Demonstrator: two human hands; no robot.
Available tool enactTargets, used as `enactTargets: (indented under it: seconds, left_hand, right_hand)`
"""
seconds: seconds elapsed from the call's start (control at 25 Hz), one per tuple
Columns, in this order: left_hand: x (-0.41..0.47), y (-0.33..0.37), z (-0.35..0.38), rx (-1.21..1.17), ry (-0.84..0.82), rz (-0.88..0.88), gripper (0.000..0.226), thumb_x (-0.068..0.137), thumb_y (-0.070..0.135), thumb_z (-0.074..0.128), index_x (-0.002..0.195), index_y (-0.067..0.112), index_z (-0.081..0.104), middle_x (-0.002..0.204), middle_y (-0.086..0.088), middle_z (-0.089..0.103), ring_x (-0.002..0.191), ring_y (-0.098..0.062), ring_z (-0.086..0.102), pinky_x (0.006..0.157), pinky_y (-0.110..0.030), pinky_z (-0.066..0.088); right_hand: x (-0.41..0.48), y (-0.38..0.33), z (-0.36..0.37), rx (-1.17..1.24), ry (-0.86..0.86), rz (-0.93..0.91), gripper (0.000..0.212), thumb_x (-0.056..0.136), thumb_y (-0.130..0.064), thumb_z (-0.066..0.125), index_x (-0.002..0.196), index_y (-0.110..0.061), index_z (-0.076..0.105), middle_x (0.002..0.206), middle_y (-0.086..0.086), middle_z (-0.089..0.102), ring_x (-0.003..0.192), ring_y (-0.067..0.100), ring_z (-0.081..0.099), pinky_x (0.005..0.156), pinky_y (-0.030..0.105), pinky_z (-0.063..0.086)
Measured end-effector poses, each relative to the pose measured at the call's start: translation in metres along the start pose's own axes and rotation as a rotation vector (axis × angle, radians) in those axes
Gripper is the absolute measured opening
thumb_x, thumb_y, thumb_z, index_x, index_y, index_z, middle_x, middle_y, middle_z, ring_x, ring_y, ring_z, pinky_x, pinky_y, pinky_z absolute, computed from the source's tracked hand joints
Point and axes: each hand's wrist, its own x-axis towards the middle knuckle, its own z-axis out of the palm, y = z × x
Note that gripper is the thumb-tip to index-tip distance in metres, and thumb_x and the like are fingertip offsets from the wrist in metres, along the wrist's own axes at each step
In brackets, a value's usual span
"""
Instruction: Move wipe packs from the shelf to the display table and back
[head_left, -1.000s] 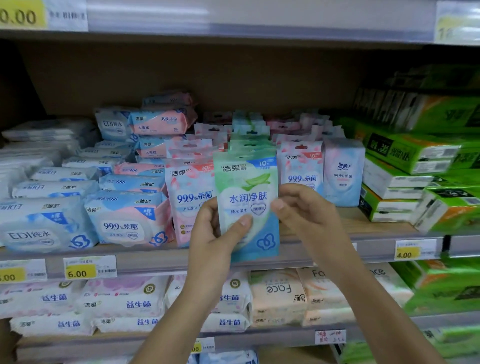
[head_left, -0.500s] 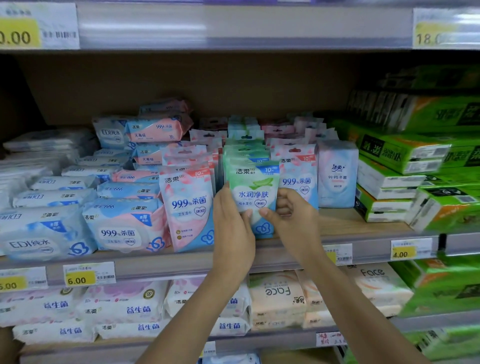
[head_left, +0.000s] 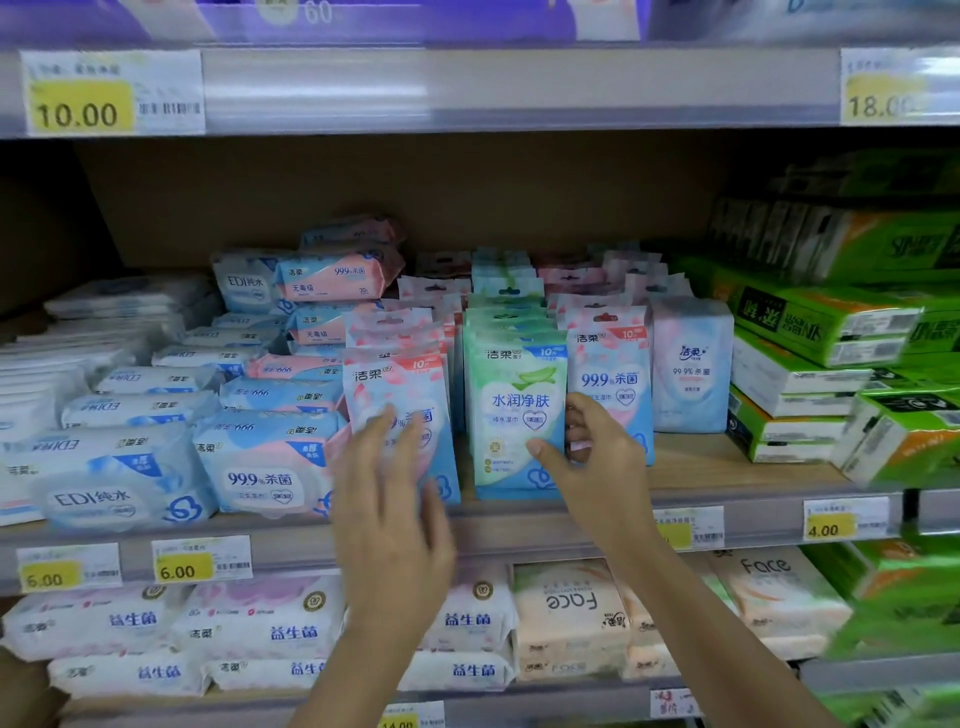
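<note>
A green and blue wipe pack stands upright on the middle shelf, at the front of its row. My right hand pinches its lower right edge, thumb on the front and fingers curled at the side. My left hand is off the pack. It hovers, blurred, with straight fingers in front of the pink and blue wipe pack to the left and holds nothing.
Rows of pink packs flank the green row. Flat blue and pink wipe packs are stacked left. Green tissue boxes are stacked right. The lower shelf holds white and peach packs. Price tags line the shelf edges.
The green pack went from held out in both hands back onto the shelf front. My left hand has let go and slid left and down; my right hand stays at its edge.
</note>
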Motion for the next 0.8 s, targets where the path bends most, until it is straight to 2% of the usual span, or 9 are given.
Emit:
enactTargets:
  seconds: [0.08, 0.16, 0.28, 0.4, 0.56, 0.68, 0.8]
  left_hand:
    - [0.004, -0.018, -0.016, 0.084, 0.019, -0.154, 0.062, 0.077, 0.007, 0.061, 0.136, 0.006, 0.04, 0.138, -0.018, 0.04, 0.124, -0.033, 0.037, 0.104, -0.044, 0.032]
    - [0.009, -0.027, -0.018, 0.18, -0.062, -0.166, 0.066, 0.077, 0.017, 0.066, 0.137, 0.007, 0.041, 0.139, -0.017, 0.043, 0.121, -0.032, 0.036, 0.101, -0.041, 0.031]
    - [0.013, -0.025, -0.013, 0.384, -0.198, -0.15, 0.073, 0.072, 0.028, 0.077, 0.137, 0.013, 0.046, 0.142, -0.014, 0.046, 0.12, -0.031, 0.036, 0.09, -0.047, 0.035]
    - [0.019, -0.027, -0.009, 0.459, -0.225, -0.135, 0.079, 0.064, 0.026, 0.082, 0.135, 0.016, 0.049, 0.137, -0.014, 0.052, 0.121, -0.028, 0.036, 0.095, -0.044, 0.023]
    - [0.023, -0.033, -0.006, 0.443, -0.21, -0.091, 0.083, 0.061, 0.025, 0.084, 0.135, 0.019, 0.047, 0.134, -0.011, 0.055, 0.119, -0.025, 0.04, 0.1, -0.043, 0.019]
    - [0.028, -0.035, -0.006, 0.419, -0.233, -0.071, 0.083, 0.059, 0.025, 0.085, 0.134, 0.02, 0.048, 0.133, -0.01, 0.055, 0.118, -0.026, 0.043, 0.1, -0.044, 0.021]
    - [0.026, -0.039, -0.014, 0.324, -0.185, -0.05, 0.074, 0.065, 0.032, 0.081, 0.132, 0.022, 0.05, 0.138, -0.011, 0.05, 0.122, -0.026, 0.039, 0.101, -0.043, 0.022]
  right_hand:
    - [-0.004, -0.001, 0.002, 0.031, -0.051, -0.015, 0.045, 0.078, -0.018, 0.075, 0.115, -0.029, 0.052, 0.088, -0.032, 0.055, 0.08, -0.011, 0.056, 0.068, 0.007, 0.045]
    - [-0.006, -0.001, 0.003, 0.051, -0.053, -0.013, 0.044, 0.078, -0.016, 0.075, 0.105, -0.037, 0.046, 0.084, -0.035, 0.054, 0.079, -0.019, 0.055, 0.064, 0.003, 0.044]
    - [-0.006, -0.001, 0.004, 0.061, -0.037, -0.006, 0.047, 0.078, -0.015, 0.075, 0.099, -0.043, 0.043, 0.08, -0.031, 0.057, 0.076, -0.012, 0.057, 0.068, 0.013, 0.049]
    - [-0.003, 0.0, 0.005, 0.061, -0.03, 0.001, 0.043, 0.078, -0.015, 0.074, 0.103, -0.039, 0.049, 0.082, -0.029, 0.058, 0.076, -0.004, 0.059, 0.071, 0.019, 0.052]
    - [-0.003, 0.0, 0.009, 0.021, -0.027, -0.01, 0.045, 0.079, -0.015, 0.074, 0.118, -0.024, 0.055, 0.082, -0.033, 0.053, 0.073, -0.013, 0.055, 0.063, 0.006, 0.045]
    - [-0.002, -0.004, 0.008, -0.003, -0.008, 0.0, 0.048, 0.079, -0.016, 0.074, 0.122, -0.022, 0.053, 0.083, -0.035, 0.05, 0.074, -0.016, 0.053, 0.06, 0.003, 0.043]
    - [-0.013, -0.004, 0.005, -0.001, 0.09, -0.01, 0.05, 0.08, -0.019, 0.073, 0.125, -0.02, 0.052, 0.099, -0.022, 0.057, 0.088, -0.002, 0.055, 0.073, 0.008, 0.041]
